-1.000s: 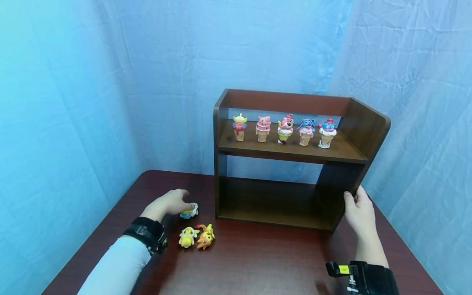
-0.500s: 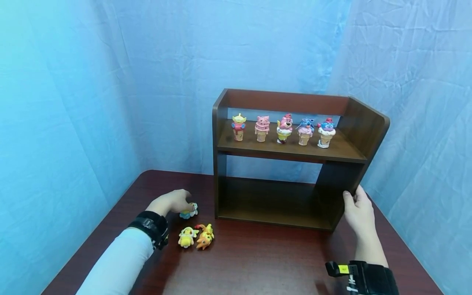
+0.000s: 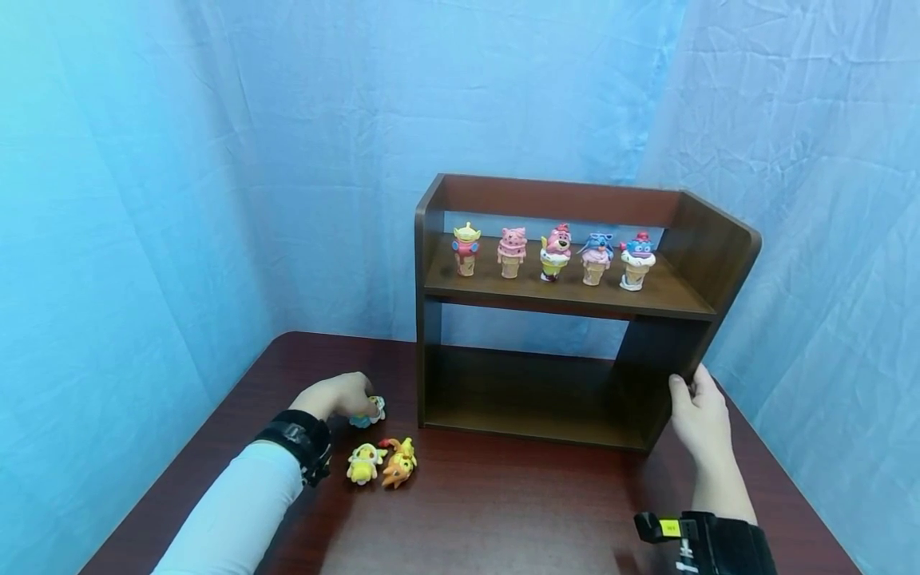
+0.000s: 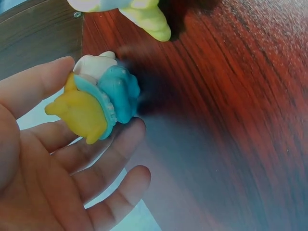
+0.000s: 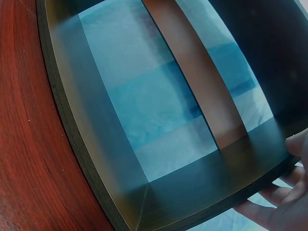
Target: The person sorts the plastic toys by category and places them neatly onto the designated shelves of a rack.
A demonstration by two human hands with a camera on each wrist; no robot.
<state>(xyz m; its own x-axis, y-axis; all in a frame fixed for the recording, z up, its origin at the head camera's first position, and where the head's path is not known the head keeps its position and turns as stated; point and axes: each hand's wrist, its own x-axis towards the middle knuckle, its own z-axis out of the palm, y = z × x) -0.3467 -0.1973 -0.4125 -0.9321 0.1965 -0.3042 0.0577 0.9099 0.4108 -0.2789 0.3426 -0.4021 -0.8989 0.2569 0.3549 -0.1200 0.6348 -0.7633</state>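
Note:
My left hand (image 3: 338, 397) is low over the table, its thumb and fingers around a small toy figurine (image 4: 90, 103). That figurine has a yellow top, a white part and a blue ruffled part; in the head view the hand partly covers it. My right hand (image 3: 699, 415) grips the right side panel of a dark brown two-tier shelf (image 3: 568, 302), thumb in front and fingers behind the edge. In the right wrist view the shelf's lower compartment (image 5: 187, 202) shows beside the fingers.
A yellow figurine (image 3: 365, 464) and an orange-yellow figurine (image 3: 398, 463) lie close together in front of the left hand. Several ice-cream-cone figurines (image 3: 555, 252) stand in a row on the upper tier. Blue cloth (image 3: 331, 160) hangs behind the dark red table (image 3: 503, 511).
My left hand has shifted very slightly, its fingers closing a little more around the figurine. The right hand and the shelf stay in place.

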